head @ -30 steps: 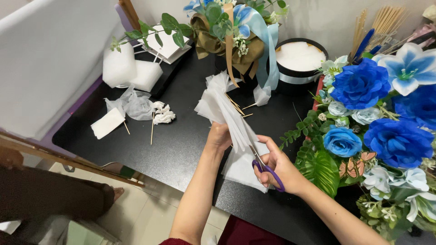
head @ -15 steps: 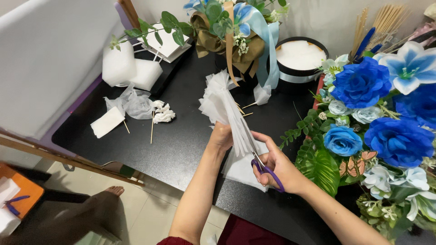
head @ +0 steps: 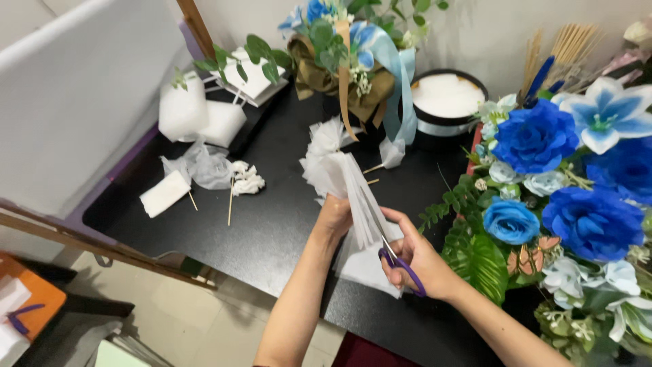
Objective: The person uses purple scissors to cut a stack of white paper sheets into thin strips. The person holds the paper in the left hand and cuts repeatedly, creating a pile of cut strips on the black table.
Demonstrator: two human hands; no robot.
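nearest the camera, the right hand (head: 422,264) is closed through the loops of purple-handled scissors (head: 399,261), whose thin metal blades angle up into a folded stack of white tissue paper (head: 353,204). the left hand (head: 334,216) is curled shut around the middle of that stack, pinching it from the left; the paper is thin, matte and pleated, fanning to a frilly top edge and spreading wider below over the near edge of the black tabletop (head: 272,231). the tabletop is smooth and faintly glossy.

to the right, close beside the right hand, stands an arrangement of deep blue fabric roses (head: 536,136) with pale blue buds and flat green leaves. on the left of the table lie a small white rectangular pad (head: 165,193), thin wooden sticks (head: 231,204) and a crumpled wisp of sheer white mesh (head: 207,166). further back sit two blocks of soft white foam (head: 197,115), then a round black box with a white filling (head: 448,98), and a bouquet wrapped in olive paper with pale blue satin ribbon (head: 353,75).
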